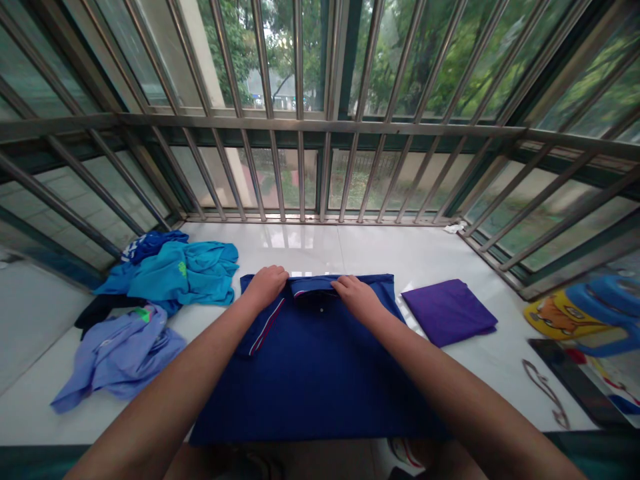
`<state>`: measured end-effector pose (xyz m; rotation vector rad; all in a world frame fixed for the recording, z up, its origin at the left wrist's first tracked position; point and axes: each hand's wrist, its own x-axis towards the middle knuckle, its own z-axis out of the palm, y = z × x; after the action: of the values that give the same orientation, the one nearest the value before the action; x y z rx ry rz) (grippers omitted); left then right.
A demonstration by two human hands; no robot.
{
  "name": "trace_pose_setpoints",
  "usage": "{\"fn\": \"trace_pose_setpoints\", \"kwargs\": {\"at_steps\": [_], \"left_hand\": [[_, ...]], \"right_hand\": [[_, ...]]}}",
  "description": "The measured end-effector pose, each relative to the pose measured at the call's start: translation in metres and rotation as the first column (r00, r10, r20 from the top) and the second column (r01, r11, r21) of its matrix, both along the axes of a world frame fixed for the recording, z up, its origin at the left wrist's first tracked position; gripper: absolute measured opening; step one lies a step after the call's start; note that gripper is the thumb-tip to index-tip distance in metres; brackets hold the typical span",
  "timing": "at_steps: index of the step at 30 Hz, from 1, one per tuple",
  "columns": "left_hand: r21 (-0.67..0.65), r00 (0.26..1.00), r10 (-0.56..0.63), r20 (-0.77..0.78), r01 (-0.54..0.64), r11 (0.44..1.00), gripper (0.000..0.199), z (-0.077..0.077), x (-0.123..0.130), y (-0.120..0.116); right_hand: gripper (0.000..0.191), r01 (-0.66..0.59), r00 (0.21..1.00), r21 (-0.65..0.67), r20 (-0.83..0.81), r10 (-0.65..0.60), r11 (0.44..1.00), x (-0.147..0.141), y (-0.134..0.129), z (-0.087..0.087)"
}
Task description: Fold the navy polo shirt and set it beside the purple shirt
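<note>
A navy blue polo shirt (320,373) lies spread on the white ledge, its collar toward the window and its lower edge at the ledge's front. Red and white stripes trim the collar (310,288) and the sleeve (266,330) folded inward on the left. My left hand (269,283) is closed on the shirt's top edge, just left of the collar. At the collar's right end, my right hand (356,295) grips the fabric, fingers bent over the edge. The fingertips of both hands are partly hidden.
At the left lie crumpled clothes: a turquoise garment (185,273), a dark blue one (153,245) and a lavender one (120,357). A folded purple cloth (450,312) rests right of the shirt. Farther right are a yellow-and-blue container (575,313) and a brown cord (544,387). Metal bars (320,125) enclose the ledge.
</note>
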<state>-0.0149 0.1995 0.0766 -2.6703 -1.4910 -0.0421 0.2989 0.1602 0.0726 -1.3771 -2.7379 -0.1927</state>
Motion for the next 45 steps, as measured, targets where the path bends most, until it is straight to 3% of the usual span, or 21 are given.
{"fn": "trace_pose_setpoints", "kwargs": {"at_steps": [4, 7, 9, 12, 15, 18, 22, 27, 31, 33, 35, 38, 40, 45], "left_hand": [[0.050, 0.996, -0.081, 0.021, 0.080, 0.996, 0.023, 0.000, -0.010, -0.025], [0.013, 0.990, -0.144, -0.002, 0.144, 0.989, 0.022, -0.010, -0.021, -0.045], [0.001, 0.995, -0.102, 0.002, 0.102, 0.995, 0.029, -0.014, -0.034, -0.048], [-0.003, 1.000, -0.014, 0.012, 0.014, 1.000, 0.044, -0.014, -0.059, -0.037], [-0.080, 1.000, -0.006, -0.025, 0.004, 0.997, 0.035, -0.007, -0.081, -0.019], [-0.129, 0.997, -0.009, -0.077, -0.001, 0.992, 0.020, -0.002, -0.093, -0.011], [-0.136, 0.998, 0.014, -0.066, -0.022, 0.990, 0.023, -0.005, -0.101, -0.017], [-0.228, 0.997, 0.036, -0.064, -0.050, 0.972, 0.034, -0.007, -0.108, -0.022], [-0.255, 0.983, 0.157, -0.098, -0.177, 0.950, 0.040, -0.002, -0.106, -0.005], [-0.261, 0.978, 0.176, -0.115, -0.201, 0.944, 0.041, 0.000, -0.103, 0.008], [-0.289, 0.977, 0.168, -0.130, -0.200, 0.936, 0.034, 0.001, -0.100, 0.020], [-0.322, 0.983, 0.133, -0.124, -0.167, 0.932, 0.021, 0.002, -0.099, 0.031], [-0.333, 0.988, 0.112, -0.103, -0.141, 0.932, 0.016, 0.002, -0.100, 0.032], [-0.333, 0.991, 0.117, -0.068, -0.133, 0.933, 0.004, 0.005, -0.105, 0.028]], "right_hand": [[0.037, -0.080, 0.993, 0.064, -0.079, 0.085, 0.995, 0.009, -0.034, 0.008], [0.033, -0.151, 0.988, -0.080, -0.033, 0.149, 0.985, 0.014, -0.059, 0.004], [0.032, -0.151, 0.989, -0.152, -0.017, 0.150, 0.977, 0.024, -0.061, 0.002], [0.035, -0.012, 0.999, -0.115, 0.033, 0.016, 0.993, 0.052, -0.037, 0.004], [0.042, 0.128, 0.985, -0.046, 0.120, -0.122, 0.991, 0.086, -0.002, 0.007], [0.026, 0.139, 0.973, -0.096, 0.199, -0.118, 0.986, 0.112, 0.019, 0.004], [0.023, 0.114, 0.976, -0.138, 0.200, -0.085, 0.984, 0.131, 0.015, -0.006], [0.036, 0.126, 0.983, -0.220, 0.158, -0.092, 0.967, 0.141, 0.004, -0.013], [0.041, 0.192, 0.974, -0.254, 0.166, -0.153, 0.948, 0.140, 0.015, -0.009], [0.032, 0.223, 0.968, -0.258, 0.170, -0.183, 0.940, 0.137, 0.025, -0.005], [0.020, 0.231, 0.968, -0.255, 0.156, -0.196, 0.939, 0.134, 0.033, -0.002], [0.043, 0.233, 0.971, -0.267, 0.126, -0.205, 0.935, 0.133, 0.040, 0.000], [0.047, 0.230, 0.972, -0.306, 0.124, -0.201, 0.924, 0.134, 0.043, -0.001], [0.022, 0.243, 0.968, -0.314, 0.146, -0.206, 0.918, 0.136, 0.049, 0.005]]}}
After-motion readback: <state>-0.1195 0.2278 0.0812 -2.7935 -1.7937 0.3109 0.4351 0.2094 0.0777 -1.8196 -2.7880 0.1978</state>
